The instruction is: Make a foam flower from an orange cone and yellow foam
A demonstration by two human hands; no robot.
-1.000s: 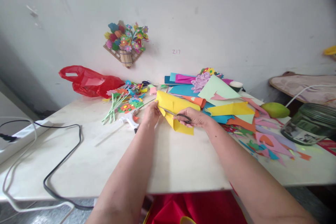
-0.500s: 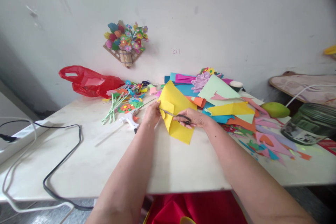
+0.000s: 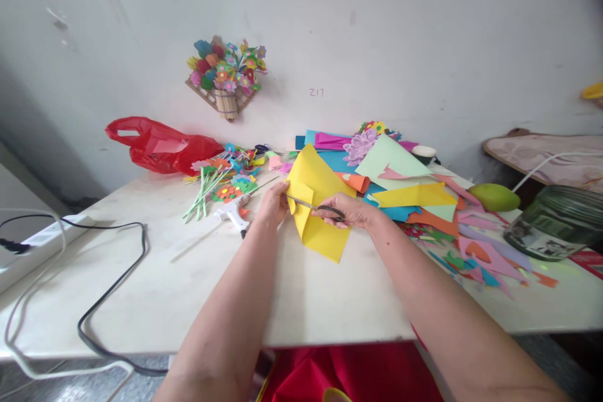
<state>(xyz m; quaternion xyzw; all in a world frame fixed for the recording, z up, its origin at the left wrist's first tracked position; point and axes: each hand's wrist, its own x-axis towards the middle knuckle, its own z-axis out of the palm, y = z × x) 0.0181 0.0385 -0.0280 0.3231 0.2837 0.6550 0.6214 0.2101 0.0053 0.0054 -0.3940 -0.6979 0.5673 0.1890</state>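
Note:
A yellow craft sheet (image 3: 325, 176) is held up over the middle of the table, its left part folded or cut into a flap. My left hand (image 3: 275, 202) is closed on the sheet's left edge. In my right hand (image 3: 346, 208) is a pair of scissors (image 3: 333, 213), fingers wrapped round the dark handles. The blades point left across the yellow flap, their tips close to my left fingers. Whether the blades are fully closed is hard to make out. Left of my left hand lies a white glue gun (image 3: 232, 213).
On the left are a red plastic bag (image 3: 162, 144), green stems (image 3: 203, 191), foam flowers (image 3: 227, 192) and a black cable (image 3: 110, 292). To the right lie coloured sheets (image 3: 391, 160), scraps (image 3: 485, 257), a green mango (image 3: 494, 196) and a glass jar (image 3: 556, 223). A flower basket (image 3: 226, 100) hangs on the wall.
The yellow sheet has shifted very slightly, its lower corner a touch lower. Both hands keep nearly the same place and grip.

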